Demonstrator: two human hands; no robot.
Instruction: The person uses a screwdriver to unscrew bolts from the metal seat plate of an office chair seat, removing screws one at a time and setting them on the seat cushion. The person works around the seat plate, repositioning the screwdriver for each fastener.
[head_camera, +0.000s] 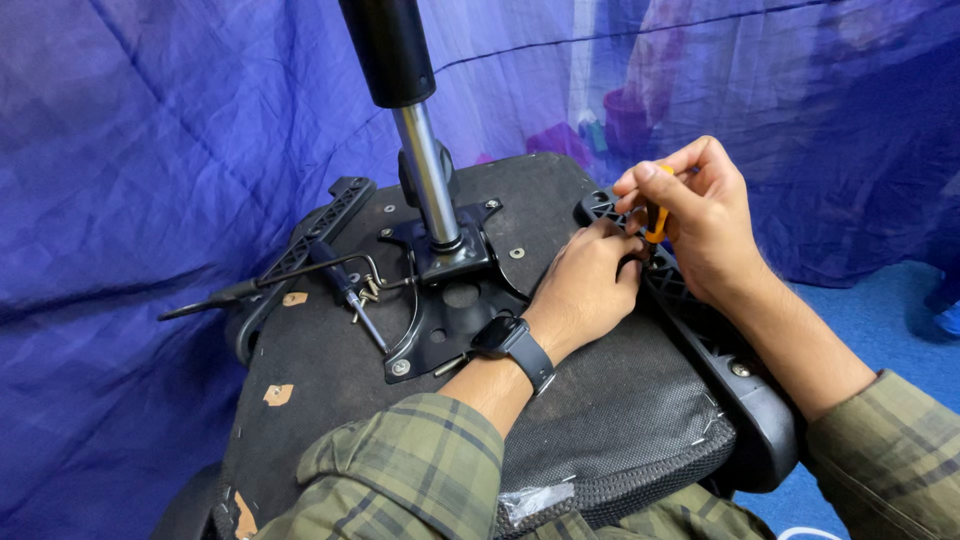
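From my head camera, an upturned office chair seat (330, 400) of black fabric lies across my lap, a chrome gas-lift column (425, 170) rising from its black metal mounting plate (440, 300). My right hand (700, 215) is closed around a small orange-handled tool (655, 220), pressed to the black ribbed plastic armrest bracket (690, 310) along the seat's right edge. My left hand (585, 290), fingers curled, rests on that bracket just beside the tool. A dark-handled screwdriver (350, 295) and loose brass-coloured screws (365, 292) lie near the seat's left edge.
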